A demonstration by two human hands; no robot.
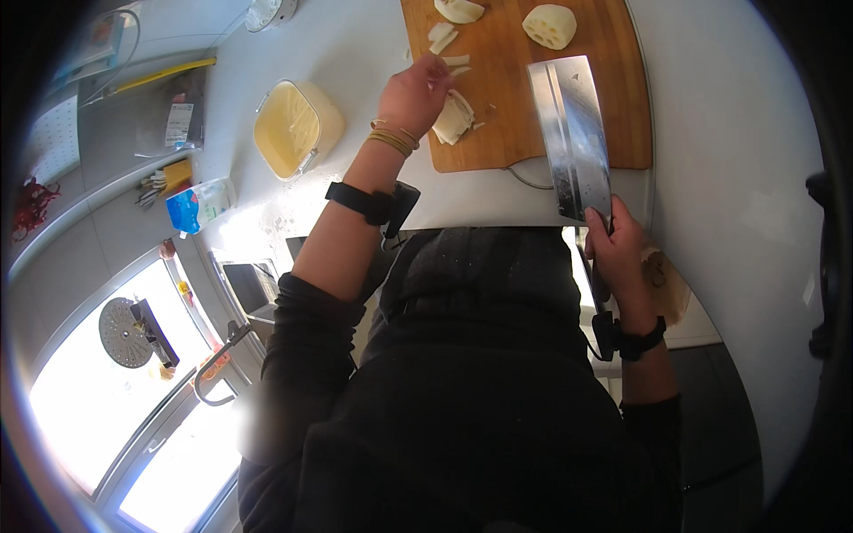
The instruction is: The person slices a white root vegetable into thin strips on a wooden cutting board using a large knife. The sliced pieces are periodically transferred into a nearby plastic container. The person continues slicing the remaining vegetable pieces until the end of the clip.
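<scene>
My right hand (613,243) grips the handle of a wide steel cleaver (576,133), its blade reaching over the near right part of a wooden cutting board (493,143). Over the board's left side is my left hand (416,93), fingers bent close together beside thin pale lotus root strips (456,60); whether it pinches a piece cannot be made out. Just below its fingers lies a stack of lotus root slices (454,118). A cut lotus root chunk (550,26) with its holes showing rests at the board's far side, and another lotus root piece (460,9) lies farther left.
Left of the board stands a yellowish square container (286,130) with metal clips. A blue and white pouch (200,205) is near the counter's left edge, with a sink (250,290) and faucet (220,366) closer in. A metal ring handle (530,180) extends from the board's near edge.
</scene>
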